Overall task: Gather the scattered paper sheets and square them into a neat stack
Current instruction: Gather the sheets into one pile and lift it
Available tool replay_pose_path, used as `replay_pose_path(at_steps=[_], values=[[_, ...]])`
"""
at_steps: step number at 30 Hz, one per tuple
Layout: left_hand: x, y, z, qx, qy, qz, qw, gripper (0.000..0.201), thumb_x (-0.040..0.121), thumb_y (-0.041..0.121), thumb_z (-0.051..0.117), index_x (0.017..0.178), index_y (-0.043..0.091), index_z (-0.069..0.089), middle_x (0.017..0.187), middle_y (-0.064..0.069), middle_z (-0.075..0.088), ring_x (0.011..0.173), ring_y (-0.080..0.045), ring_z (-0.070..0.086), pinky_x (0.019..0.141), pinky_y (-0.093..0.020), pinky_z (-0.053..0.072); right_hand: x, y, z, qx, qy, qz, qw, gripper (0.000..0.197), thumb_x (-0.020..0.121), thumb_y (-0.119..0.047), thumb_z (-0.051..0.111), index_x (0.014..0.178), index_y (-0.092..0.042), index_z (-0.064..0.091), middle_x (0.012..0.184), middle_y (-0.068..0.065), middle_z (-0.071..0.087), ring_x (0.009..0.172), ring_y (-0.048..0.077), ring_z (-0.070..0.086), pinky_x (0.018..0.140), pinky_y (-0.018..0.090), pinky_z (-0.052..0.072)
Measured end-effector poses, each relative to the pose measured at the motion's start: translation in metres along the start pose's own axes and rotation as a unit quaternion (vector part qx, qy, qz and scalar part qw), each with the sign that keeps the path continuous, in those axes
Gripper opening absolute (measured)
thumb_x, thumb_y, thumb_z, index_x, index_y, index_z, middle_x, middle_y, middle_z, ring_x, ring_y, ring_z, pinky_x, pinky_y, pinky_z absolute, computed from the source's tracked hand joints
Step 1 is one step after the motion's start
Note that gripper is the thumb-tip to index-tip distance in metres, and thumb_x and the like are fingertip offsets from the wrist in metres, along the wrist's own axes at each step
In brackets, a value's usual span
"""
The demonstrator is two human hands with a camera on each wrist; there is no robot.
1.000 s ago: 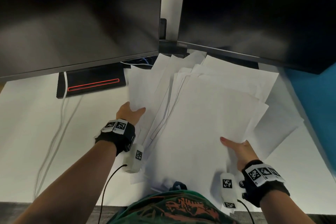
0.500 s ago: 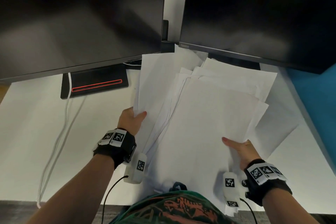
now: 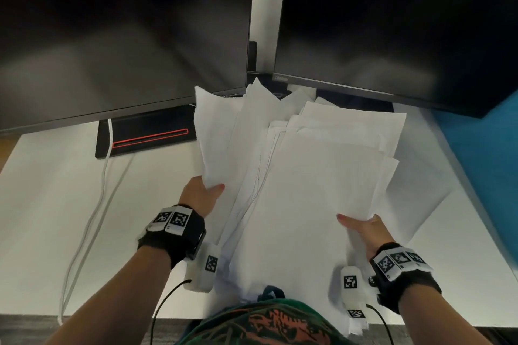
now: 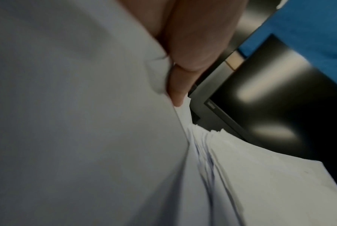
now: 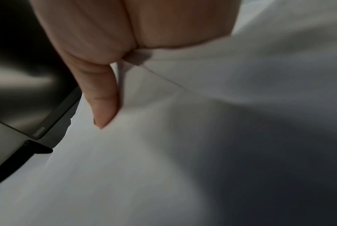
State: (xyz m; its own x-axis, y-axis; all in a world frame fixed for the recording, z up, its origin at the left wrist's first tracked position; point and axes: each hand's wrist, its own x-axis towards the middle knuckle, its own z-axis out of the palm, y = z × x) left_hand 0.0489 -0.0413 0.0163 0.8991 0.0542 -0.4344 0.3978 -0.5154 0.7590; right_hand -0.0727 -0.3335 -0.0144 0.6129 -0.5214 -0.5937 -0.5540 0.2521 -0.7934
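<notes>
A loose, fanned bundle of white paper sheets (image 3: 314,187) is held up over the white desk (image 3: 56,204) in front of me. My left hand (image 3: 203,196) grips the bundle's left edge, thumb on top and the other fingers hidden under the sheets. My right hand (image 3: 361,228) holds the lower right side, its thumb lying across the top sheet. In the left wrist view the thumb (image 4: 180,85) presses on paper (image 4: 86,122) with uneven sheet edges fanned beyond it. In the right wrist view the thumb (image 5: 103,104) lies on the paper (image 5: 183,152). The sheet corners stick out unevenly at the top and right.
Two dark monitors (image 3: 126,36) (image 3: 392,25) stand close behind the sheets. A black base with a red outline (image 3: 148,137) sits under the left monitor, and white cables (image 3: 92,218) run down the desk's left. A blue partition (image 3: 487,157) borders the right.
My left hand has drawn its sheets up and to the right, toward the main bundle, so their top corners now rise in front of the left monitor. My right hand has barely moved.
</notes>
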Motion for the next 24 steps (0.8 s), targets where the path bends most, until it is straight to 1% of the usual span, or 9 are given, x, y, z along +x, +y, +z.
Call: replay_pose_path(at_steps=[4, 7, 11, 13, 15, 17, 20, 22, 24], values=[[-0.025, 0.005, -0.015, 0.043, 0.041, 0.048, 0.997, 0.036, 0.09, 0.021, 0.055, 0.115, -0.005, 0.057, 0.115, -0.023, 0.063, 0.103, -0.035, 0.059, 0.079, -0.027, 0.042, 0.002, 0.0, 0.001, -0.015, 0.001, -0.001, 1.0, 0.039, 0.073, 0.001, 0.072, 0.11, 0.006, 0.06, 0.108, 0.023, 0.066, 0.1, 0.036, 0.062, 0.094, 0.041, 0.045], [-0.048, 0.018, -0.026, 0.073, 0.062, 0.129, 0.987, 0.031, 0.092, 0.016, 0.051, 0.11, -0.007, 0.06, 0.11, -0.023, 0.065, 0.102, -0.036, 0.06, 0.078, -0.024, 0.039, 0.001, -0.002, 0.001, -0.018, -0.003, -0.007, 1.0, 0.033, 0.076, 0.003, 0.069, 0.107, 0.003, 0.06, 0.094, 0.016, 0.066, 0.092, 0.031, 0.06, 0.088, 0.036, 0.043], [-0.063, 0.043, -0.049, 0.118, 0.088, 0.218, 0.965, 0.026, 0.093, 0.015, 0.048, 0.098, -0.005, 0.064, 0.082, -0.018, 0.065, 0.076, -0.031, 0.057, 0.067, -0.024, 0.035, 0.002, 0.0, 0.001, -0.025, 0.012, -0.015, 1.0, 0.04, 0.074, 0.0, 0.072, 0.112, 0.006, 0.059, 0.105, 0.02, 0.065, 0.097, 0.033, 0.061, 0.09, 0.037, 0.044], [-0.069, 0.056, -0.061, 0.13, 0.114, 0.252, 0.952, 0.023, 0.092, 0.015, 0.049, 0.09, -0.003, 0.064, 0.063, -0.006, 0.055, 0.065, -0.027, 0.054, 0.058, -0.025, 0.031, 0.001, 0.0, 0.001, -0.028, 0.008, -0.014, 0.999, 0.038, 0.074, -0.001, 0.072, 0.11, 0.005, 0.061, 0.105, 0.021, 0.066, 0.099, 0.034, 0.062, 0.092, 0.038, 0.045], [-0.076, 0.07, -0.072, 0.129, 0.148, 0.295, 0.935, 0.02, 0.091, 0.013, 0.051, 0.075, 0.004, 0.059, 0.051, 0.004, 0.041, 0.054, -0.021, 0.048, 0.049, -0.02, 0.027, 0.0, -0.002, 0.001, -0.026, -0.003, -0.013, 1.0, 0.023, 0.075, 0.001, 0.071, 0.096, 0.001, 0.063, 0.099, 0.018, 0.066, 0.094, 0.033, 0.061, 0.091, 0.038, 0.045], [-0.082, 0.082, -0.079, 0.131, 0.176, 0.33, 0.918, 0.032, 0.09, 0.009, 0.051, 0.06, 0.013, 0.041, 0.047, 0.005, 0.034, 0.046, -0.013, 0.037, 0.046, -0.015, 0.029, -0.001, -0.003, 0.002, -0.023, -0.004, -0.013, 1.0, 0.016, 0.076, 0.002, 0.07, 0.087, -0.003, 0.06, 0.09, 0.014, 0.065, 0.088, 0.03, 0.06, 0.09, 0.038, 0.045], [-0.092, 0.098, -0.087, 0.115, 0.207, 0.342, 0.909, 0.048, 0.089, 0.008, 0.052, 0.05, 0.021, 0.029, 0.044, 0.001, 0.031, 0.043, -0.014, 0.031, 0.045, -0.017, 0.021, 0.0, -0.002, 0.002, -0.023, -0.001, -0.01, 1.0, 0.029, 0.074, 0.001, 0.072, 0.1, 0.003, 0.061, 0.095, 0.019, 0.067, 0.093, 0.034, 0.063, 0.09, 0.04, 0.048], [-0.091, 0.1, -0.09, 0.076, 0.217, 0.331, 0.915, 0.044, 0.089, 0.012, 0.054, 0.05, 0.017, 0.034, 0.046, 0.002, 0.037, 0.045, -0.011, 0.036, 0.044, -0.021, 0.024, 0.001, -0.001, 0.001, -0.026, -0.001, -0.01, 1.0, 0.023, 0.074, 0.002, 0.072, 0.095, 0.001, 0.062, 0.093, 0.018, 0.067, 0.091, 0.034, 0.063, 0.09, 0.04, 0.047], [-0.091, 0.1, -0.092, 0.018, 0.201, 0.339, 0.919, 0.025, 0.089, 0.014, 0.055, 0.064, 0.011, 0.052, 0.058, 0.007, 0.051, 0.054, -0.004, 0.048, 0.045, -0.014, 0.036, 0.001, -0.002, 0.001, -0.027, -0.004, -0.008, 1.0, 0.024, 0.075, 0.002, 0.071, 0.096, 0.002, 0.061, 0.085, 0.014, 0.066, 0.087, 0.033, 0.061, 0.088, 0.04, 0.047]])
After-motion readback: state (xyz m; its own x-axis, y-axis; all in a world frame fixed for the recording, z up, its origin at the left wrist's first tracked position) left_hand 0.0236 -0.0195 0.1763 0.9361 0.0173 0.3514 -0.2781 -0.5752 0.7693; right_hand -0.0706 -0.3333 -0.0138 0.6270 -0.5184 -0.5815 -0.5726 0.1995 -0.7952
